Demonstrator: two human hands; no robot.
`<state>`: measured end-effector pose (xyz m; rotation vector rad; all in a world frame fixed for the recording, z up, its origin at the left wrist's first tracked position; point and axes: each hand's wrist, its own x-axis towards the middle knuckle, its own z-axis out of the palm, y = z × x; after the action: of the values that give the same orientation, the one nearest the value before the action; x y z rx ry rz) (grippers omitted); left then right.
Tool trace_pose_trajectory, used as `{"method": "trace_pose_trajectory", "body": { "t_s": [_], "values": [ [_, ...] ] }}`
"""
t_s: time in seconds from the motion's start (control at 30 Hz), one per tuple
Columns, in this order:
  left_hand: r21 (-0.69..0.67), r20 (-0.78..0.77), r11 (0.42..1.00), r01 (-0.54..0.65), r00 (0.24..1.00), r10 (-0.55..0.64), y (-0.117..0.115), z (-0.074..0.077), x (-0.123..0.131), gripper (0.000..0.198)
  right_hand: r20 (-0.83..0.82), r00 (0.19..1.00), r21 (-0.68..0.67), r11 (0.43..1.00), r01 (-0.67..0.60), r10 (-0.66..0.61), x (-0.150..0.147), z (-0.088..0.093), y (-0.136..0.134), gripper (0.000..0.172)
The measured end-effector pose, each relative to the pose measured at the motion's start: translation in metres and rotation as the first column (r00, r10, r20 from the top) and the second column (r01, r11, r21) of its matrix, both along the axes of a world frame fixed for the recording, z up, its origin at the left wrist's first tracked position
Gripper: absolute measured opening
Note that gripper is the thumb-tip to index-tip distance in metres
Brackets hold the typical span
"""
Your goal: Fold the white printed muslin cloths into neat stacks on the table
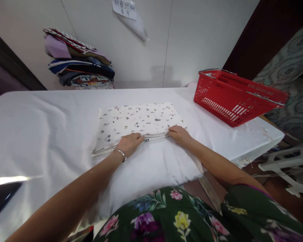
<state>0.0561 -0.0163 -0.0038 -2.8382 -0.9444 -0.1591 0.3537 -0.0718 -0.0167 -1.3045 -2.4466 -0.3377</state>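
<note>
A white cloth (138, 117) with small printed figures lies folded in several layers on the white-covered table. My left hand (130, 143), with a bracelet at the wrist, is closed on the cloth's near edge, left of its middle. Near the right end of the same edge, my right hand (178, 133) has its fingers together over the layers. The thumbs of both hands are mostly hidden. Between the hands the stacked folds of the edge show.
A red plastic basket (222, 97) stands at the table's right. Folded clothes (80, 64) are piled at the back left by the wall. A dark object (2, 198) lies at the left front. A white stool (290, 168) stands beyond the table's right end.
</note>
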Motion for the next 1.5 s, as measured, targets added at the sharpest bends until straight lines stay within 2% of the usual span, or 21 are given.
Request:
{"method": "trace_pose_trajectory", "body": {
  "t_s": [0.23, 0.5, 0.63, 0.8, 1.1, 1.23, 1.33, 1.5],
  "values": [
    [-0.017, 0.075, 1.0, 0.009, 0.997, -0.008, -0.009, -0.001, 0.001, 0.029, 0.027, 1.0, -0.064, 0.998, -0.003, 0.005, -0.001, 0.007, -0.014, 0.02],
    [-0.02, 0.08, 1.0, -0.024, 0.996, 0.025, -0.011, 0.005, 0.007, 0.021, 0.122, 0.992, -0.046, 0.999, 0.019, -0.013, -0.003, 0.008, -0.005, 0.021],
    [-0.017, 0.085, 0.999, -0.04, 0.995, 0.042, -0.012, 0.006, 0.008, 0.021, 0.044, 0.999, -0.03, 0.999, 0.017, -0.015, 0.0, 0.008, -0.001, 0.02],
    [0.011, 0.119, 1.0, -0.011, 0.993, 0.01, -0.011, 0.003, 0.004, 0.021, -0.067, 0.998, -0.038, 0.999, 0.011, -0.014, 0.002, 0.015, 0.002, 0.023],
    [0.146, 0.128, 0.989, 0.021, 0.991, -0.04, -0.011, 0.004, 0.011, 0.02, -0.053, 0.998, -0.072, 0.997, 0.028, -0.032, 0.0, 0.016, 0.007, 0.022],
    [0.167, 0.213, 0.986, 0.023, 0.975, -0.059, -0.008, 0.0, 0.009, 0.022, -0.039, 0.999, -0.065, 0.997, 0.031, -0.033, 0.002, 0.012, 0.006, 0.02],
    [0.131, 0.253, 0.991, -0.019, 0.967, -0.015, -0.005, -0.001, 0.009, 0.022, -0.024, 0.999, -0.077, 0.997, 0.022, -0.024, 0.001, 0.007, 0.004, 0.018],
    [0.057, 0.142, 0.989, -0.138, 0.981, 0.129, -0.006, 0.002, 0.013, 0.022, -0.017, 0.997, -0.052, 0.996, 0.071, -0.072, -0.003, 0.004, 0.0, 0.025]
  ]
}}
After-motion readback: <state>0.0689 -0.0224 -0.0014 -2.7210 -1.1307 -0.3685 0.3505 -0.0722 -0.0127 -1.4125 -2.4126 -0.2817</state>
